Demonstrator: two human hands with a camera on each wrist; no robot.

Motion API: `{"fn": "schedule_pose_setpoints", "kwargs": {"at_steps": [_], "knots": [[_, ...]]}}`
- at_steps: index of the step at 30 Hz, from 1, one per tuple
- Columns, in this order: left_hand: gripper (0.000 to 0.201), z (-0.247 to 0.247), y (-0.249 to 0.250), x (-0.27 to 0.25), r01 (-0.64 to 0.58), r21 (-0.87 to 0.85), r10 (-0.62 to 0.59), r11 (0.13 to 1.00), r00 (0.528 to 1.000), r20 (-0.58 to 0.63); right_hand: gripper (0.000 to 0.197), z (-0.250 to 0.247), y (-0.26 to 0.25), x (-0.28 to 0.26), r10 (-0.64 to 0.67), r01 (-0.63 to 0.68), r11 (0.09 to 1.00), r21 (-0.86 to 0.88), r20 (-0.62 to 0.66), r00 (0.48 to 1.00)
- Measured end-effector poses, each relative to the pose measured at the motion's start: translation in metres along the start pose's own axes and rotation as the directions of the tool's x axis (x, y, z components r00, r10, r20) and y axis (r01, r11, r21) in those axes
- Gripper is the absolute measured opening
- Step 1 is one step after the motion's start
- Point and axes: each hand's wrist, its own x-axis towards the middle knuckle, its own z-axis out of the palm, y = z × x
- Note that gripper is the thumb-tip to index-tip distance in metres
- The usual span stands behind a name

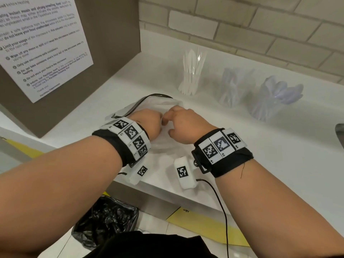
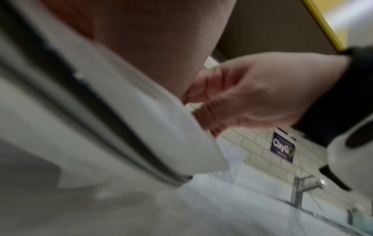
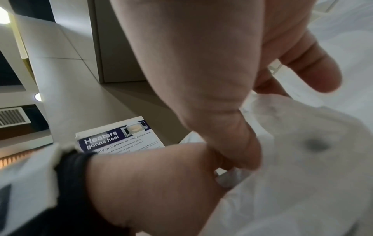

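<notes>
A white cloth bag [image 1: 160, 104] with a dark zip edge lies on the white counter [image 1: 260, 164], partly hidden under both hands. My left hand [image 1: 149, 121] has its fingers curled into the cloth at the bag's left side. Right beside it, my right hand [image 1: 178, 123] pinches a fold of the same cloth between thumb and curled fingers. The left wrist view shows the right hand [image 2: 252, 99] nipping the bag's white edge [image 2: 171, 127]. In the right wrist view both hands meet over the crumpled cloth [image 3: 302, 159], the left hand [image 3: 151, 183] below.
Three clear cups stand behind the bag: white plastic knives [image 1: 191, 75], clear forks [image 1: 232, 86], clear spoons [image 1: 275, 97]. A brown cabinet with a printed notice [image 1: 42, 43] closes the left. A sink edge [image 1: 339, 133] is at right; a black bin bag [image 1: 106, 220] sits below the counter.
</notes>
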Motion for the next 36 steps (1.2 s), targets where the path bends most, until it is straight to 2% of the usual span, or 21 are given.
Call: {"fn": "schedule_pose_setpoints", "kwargs": {"at_steps": [2,4,6,8,10,13,17,21,24,26,28,30,31,32,33,34,36], "knots": [[0.023,0.001,0.006,0.004,0.020,0.032,-0.020,0.999,1.000,-0.002,0.029,0.001,0.002,0.003,0.026,-0.027,0.999,-0.039,-0.009,1.000],[0.024,0.000,0.011,0.005,0.065,0.085,-0.063,0.994,0.998,-0.023,0.025,0.002,0.003,0.007,0.049,-0.051,0.995,-0.083,-0.027,0.998],[0.023,0.000,0.011,0.006,0.082,0.118,-0.078,0.990,0.996,-0.038,0.032,0.002,0.005,0.010,0.067,-0.074,0.990,-0.119,-0.061,0.996],[0.021,0.002,0.009,0.010,0.040,0.122,-0.036,0.992,0.999,-0.034,0.048,0.003,0.008,0.012,0.067,-0.077,0.990,-0.116,-0.086,0.994],[0.019,0.004,0.006,0.012,0.033,0.155,-0.035,0.987,0.999,0.010,0.058,0.002,0.010,0.013,0.059,-0.070,0.992,-0.103,-0.101,0.993],[0.019,-0.002,0.003,0.015,0.009,0.167,-0.021,0.986,0.997,0.072,0.055,-0.002,0.020,0.014,0.081,-0.091,0.992,-0.086,-0.105,0.991],[0.028,-0.020,-0.009,0.012,-0.088,0.065,0.090,0.994,0.995,-0.034,0.047,-0.001,0.030,0.015,0.087,-0.092,0.990,-0.107,-0.047,0.995],[0.030,-0.022,-0.017,0.002,-0.053,0.095,0.045,0.994,0.996,0.083,0.051,0.003,0.025,0.014,0.016,-0.014,1.000,0.025,-0.085,0.996],[0.022,-0.027,-0.014,-0.008,-0.092,0.008,0.091,0.996,0.995,0.045,0.057,0.007,0.021,0.015,-0.018,0.026,0.996,0.085,-0.093,0.996],[0.017,-0.039,-0.015,-0.016,-0.167,-0.116,0.163,0.979,0.986,-0.046,0.059,0.009,0.020,0.014,-0.020,0.030,0.992,0.121,-0.078,0.997],[0.022,-0.053,-0.023,-0.023,-0.189,-0.293,0.147,0.937,0.976,-0.159,0.058,0.011,0.018,0.014,-0.016,0.027,0.988,0.153,-0.068,0.998],[0.026,-0.060,-0.037,-0.025,-0.195,-0.477,0.061,0.857,0.958,-0.282,0.056,0.013,0.016,0.014,-0.006,0.013,0.991,0.133,-0.056,0.998],[0.026,-0.060,-0.044,-0.024,-0.207,-0.567,0.009,0.797,0.943,-0.331,0.057,0.014,0.013,0.015,0.007,-0.002,0.994,0.112,-0.042,0.999],[0.024,-0.059,-0.050,-0.023,-0.234,-0.676,-0.040,0.699,0.931,-0.364,0.058,0.016,0.010,0.016,0.016,-0.012,0.995,0.094,-0.034,0.999],[0.021,-0.058,-0.053,-0.022,-0.284,-0.787,-0.080,0.548,0.919,-0.387,0.059,0.019,0.006,0.017,0.020,-0.018,0.996,0.082,-0.024,1.000],[0.017,-0.057,-0.057,-0.021,-0.345,-0.868,-0.109,0.356,0.908,-0.405,0.060,0.022,0.001,0.018,0.017,-0.015,0.997,0.075,-0.023,1.000],[0.010,-0.056,-0.064,-0.019,-0.442,-0.897,-0.131,-0.022,0.891,-0.436,0.058,0.029,-0.014,0.021,0.007,-0.005,0.996,0.093,-0.026,1.000]]}}
